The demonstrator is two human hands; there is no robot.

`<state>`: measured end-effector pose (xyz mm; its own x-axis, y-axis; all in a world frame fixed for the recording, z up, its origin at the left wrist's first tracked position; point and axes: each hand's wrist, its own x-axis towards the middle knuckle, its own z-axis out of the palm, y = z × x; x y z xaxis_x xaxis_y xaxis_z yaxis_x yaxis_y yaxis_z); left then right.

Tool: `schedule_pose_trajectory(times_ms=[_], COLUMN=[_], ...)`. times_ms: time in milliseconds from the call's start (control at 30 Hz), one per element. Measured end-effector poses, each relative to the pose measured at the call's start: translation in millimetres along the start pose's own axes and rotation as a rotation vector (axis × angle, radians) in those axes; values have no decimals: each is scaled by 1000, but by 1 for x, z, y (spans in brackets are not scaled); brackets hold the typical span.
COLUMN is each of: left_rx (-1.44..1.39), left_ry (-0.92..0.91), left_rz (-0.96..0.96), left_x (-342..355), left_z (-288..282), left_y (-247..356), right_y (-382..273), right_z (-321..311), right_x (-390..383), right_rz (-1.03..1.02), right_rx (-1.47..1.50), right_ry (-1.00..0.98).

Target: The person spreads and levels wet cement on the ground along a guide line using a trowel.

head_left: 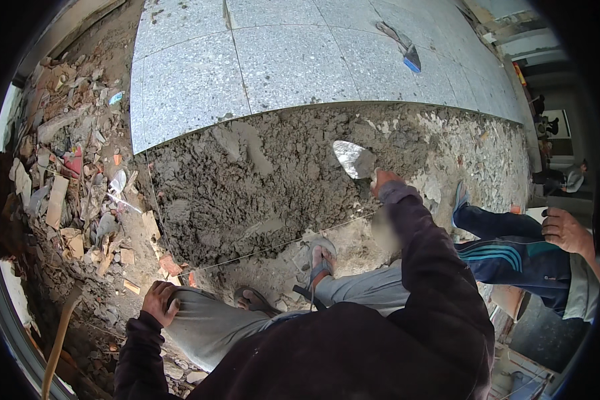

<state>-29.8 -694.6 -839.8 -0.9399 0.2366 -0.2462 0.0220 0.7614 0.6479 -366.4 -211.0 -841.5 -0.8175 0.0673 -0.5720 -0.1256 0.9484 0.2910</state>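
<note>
My right hand (pixel 385 180) is closed around the handle of a trowel (pixel 353 159), whose wide metal blade points away to the left over wet grey mortar (pixel 247 180). The handle itself is mostly hidden by my fingers. On my left knee rests my left hand (pixel 160 303), its fingers bent over the grey trouser cloth; I cannot make out anything held in it. Beyond the mortar lie speckled grey floor tiles (pixel 290 63), their near edge bordering the spread. A taut string (pixel 280 245) runs along the near side of the mortar.
Broken brick and rubble (pixel 80 220) cover the left side. A blue-ended tool (pixel 412 59) lies on the tiles. To my right stands another person in dark trousers (pixel 513 267), one hand (pixel 567 231) hanging near me. A wooden handle (pixel 61 337) leans at lower left.
</note>
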Motion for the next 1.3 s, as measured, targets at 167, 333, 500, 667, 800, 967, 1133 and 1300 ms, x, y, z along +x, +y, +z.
schedule_pose_trajectory(times_ms=[167, 333, 500, 667, 800, 967, 1133, 1300], left_rx=[27, 45, 93, 129, 144, 183, 203, 185], left_ry=[-48, -23, 30, -52, -157, -180, -195, -171], left_rz=[-70, -159, -261, -253, -277, -369, -291, -309], left_x=[1, -11, -28, -7, 8, 17, 25, 5], left_z=[-4, 2, 10, 3, -3, 1, -1, 3], left_y=[7, 24, 31, 27, 23, 5, -5, -12], right_y=[139, 142, 64, 70, 79, 91, 48, -29], right_z=[-10, 64, 69, 86, 95, 114, 50, 5], right_x=[38, 84, 82, 73, 71, 61, 20, -21], right_rz=[346, 226, 222, 184, 75, -49, -270, -747], right_rx=[-114, -95, 94, 212, 407, 438, 442, 859], right_ry=[100, 48, -213, -113, -134, 58, 137, -101])
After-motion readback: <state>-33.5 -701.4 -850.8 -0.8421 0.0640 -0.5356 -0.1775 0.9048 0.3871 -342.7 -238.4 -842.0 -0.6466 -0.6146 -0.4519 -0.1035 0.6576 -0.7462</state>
